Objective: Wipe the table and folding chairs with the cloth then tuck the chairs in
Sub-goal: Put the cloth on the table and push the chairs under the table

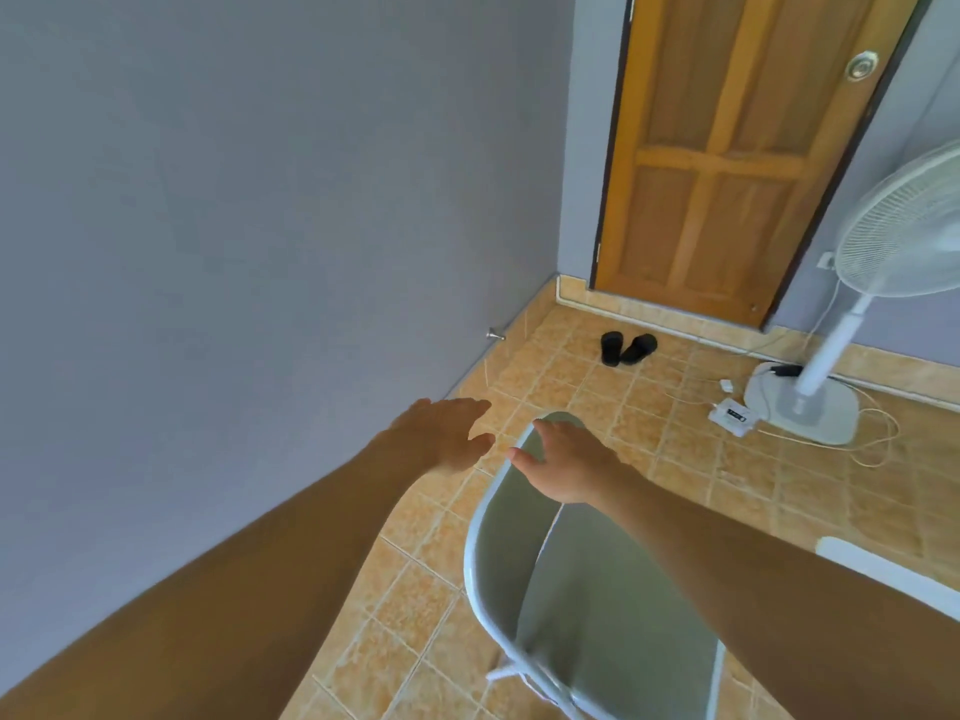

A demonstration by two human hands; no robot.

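A folding chair (587, 605) with a pale green backrest and a white metal frame stands below me, seen from above. My right hand (566, 467) lies flat on the top of its backrest, fingers spread, holding nothing. My left hand (447, 433) hovers just left of the chair's top, open and empty, over the floor by the wall. No cloth is in view. A white edge (883, 569), possibly the table, shows at the right behind my right forearm.
A grey wall runs along the left. A wooden door (737, 148) stands ahead, with black slippers (628, 348) on the tiled floor before it. A white pedestal fan (831, 366) with loose cables and a power strip (732, 415) stands at the right.
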